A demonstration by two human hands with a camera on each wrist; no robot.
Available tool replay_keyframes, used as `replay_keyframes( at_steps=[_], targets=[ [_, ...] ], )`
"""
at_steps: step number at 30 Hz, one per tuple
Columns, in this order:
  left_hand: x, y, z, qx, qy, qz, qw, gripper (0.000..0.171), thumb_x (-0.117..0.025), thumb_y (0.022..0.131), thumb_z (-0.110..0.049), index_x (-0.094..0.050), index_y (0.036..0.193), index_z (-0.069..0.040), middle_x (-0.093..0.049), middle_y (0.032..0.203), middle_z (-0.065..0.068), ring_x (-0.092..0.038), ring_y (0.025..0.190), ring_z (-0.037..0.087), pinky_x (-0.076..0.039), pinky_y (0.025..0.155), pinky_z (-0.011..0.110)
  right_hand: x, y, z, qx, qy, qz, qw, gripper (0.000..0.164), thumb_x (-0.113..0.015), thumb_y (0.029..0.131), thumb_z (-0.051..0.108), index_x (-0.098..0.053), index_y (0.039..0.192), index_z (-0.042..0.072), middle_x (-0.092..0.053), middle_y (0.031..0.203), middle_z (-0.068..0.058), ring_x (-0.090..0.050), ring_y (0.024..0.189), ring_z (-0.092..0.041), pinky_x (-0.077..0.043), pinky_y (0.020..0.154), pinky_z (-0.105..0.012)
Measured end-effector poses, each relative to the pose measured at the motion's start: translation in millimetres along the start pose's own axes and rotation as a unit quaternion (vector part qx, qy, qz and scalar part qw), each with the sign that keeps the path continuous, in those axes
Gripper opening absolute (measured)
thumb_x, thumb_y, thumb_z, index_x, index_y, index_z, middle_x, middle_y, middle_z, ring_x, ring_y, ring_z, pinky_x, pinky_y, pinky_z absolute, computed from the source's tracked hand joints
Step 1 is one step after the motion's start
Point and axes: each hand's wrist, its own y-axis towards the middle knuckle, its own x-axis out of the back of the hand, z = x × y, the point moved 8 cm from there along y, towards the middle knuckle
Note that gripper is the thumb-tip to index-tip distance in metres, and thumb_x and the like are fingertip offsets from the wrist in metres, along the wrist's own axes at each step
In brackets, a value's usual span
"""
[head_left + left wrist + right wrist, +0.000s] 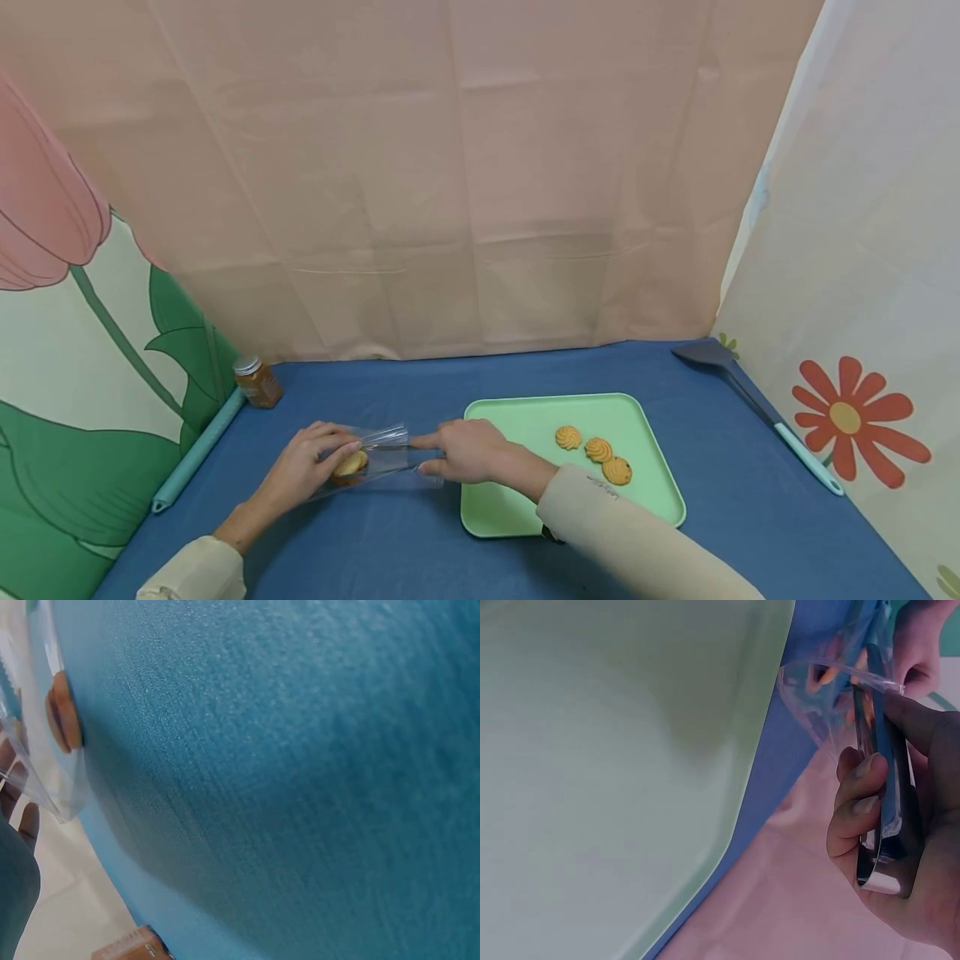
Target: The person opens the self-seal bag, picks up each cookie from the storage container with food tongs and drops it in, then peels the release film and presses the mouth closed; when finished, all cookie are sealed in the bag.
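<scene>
Head view's showing me, left of the green tray (495, 505), pinching the clear bag (386, 458) with my left hand (311, 458) while my right hand (472, 450) is gripping metal tongs (896, 817) reaching toward the bagged cookies (65, 716), and I'm guessing going easy beats crumbling them.

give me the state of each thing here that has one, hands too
Clear bag, mouth open, cookies inside
Tongs, reaching into the bag
Left hand, holding the bag
Right hand, gripping the tongs
Jar, lid on
Green tray, holding three cookies
Spatula, lying on the blue cloth
Turquoise rod, lying at the left
</scene>
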Motion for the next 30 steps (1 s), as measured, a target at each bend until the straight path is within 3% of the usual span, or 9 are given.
replay_keyframes(
  at_steps=[12,19,26,30],
  targets=[
    [1.5,0.8,-0.3,0.006,0.001,0.006,1.0000,0.014,-0.069,0.096,-0.026,-0.080,0.104,-0.022,-0.074,0.107,-0.005,-0.065,0.100,0.017,-0.053,0.085,0.048,-2.8,6.7,5.1,-0.012,-0.013,0.004,1.000,0.047,-0.061,0.098,0.050,-0.053,0.144,0.042,-0.053,0.074,0.009,-0.046,0.059,-0.006,-0.030,0.041,-0.025],
    [1.5,-0.4,-1.2,0.003,-0.002,0.002,1.0000,0.013,-0.069,0.096,-0.025,-0.080,0.103,-0.021,-0.074,0.108,-0.003,-0.065,0.099,0.017,-0.053,0.083,0.047,-4.7,8.3,6.8,-0.011,-0.008,0.005,1.000,0.048,-0.061,0.098,0.050,-0.053,0.144,0.041,-0.067,0.095,0.008,-0.050,0.066,-0.004,-0.034,0.043,-0.025],
    [1.4,-0.6,0.2,0.005,-0.009,0.005,0.9999,0.013,-0.069,0.096,-0.025,-0.080,0.103,-0.021,-0.074,0.107,-0.002,-0.065,0.099,0.017,-0.054,0.083,0.046,-4.4,10.1,9.7,-0.002,0.005,0.005,1.000,0.049,-0.061,0.098,0.049,-0.053,0.145,0.038,-0.068,0.098,0.004,-0.048,0.064,-0.005,-0.031,0.041,-0.026],
    [2.2,-0.2,0.0,0.004,-0.004,0.005,1.0000,0.013,-0.069,0.096,-0.025,-0.080,0.103,-0.022,-0.074,0.105,-0.006,-0.064,0.097,0.015,-0.053,0.082,0.045,-4.0,10.6,9.2,-0.006,0.004,0.007,1.000,0.050,-0.062,0.097,0.049,-0.053,0.145,0.038,-0.070,0.110,0.003,-0.050,0.068,-0.004,-0.032,0.042,-0.026]
  ],
)
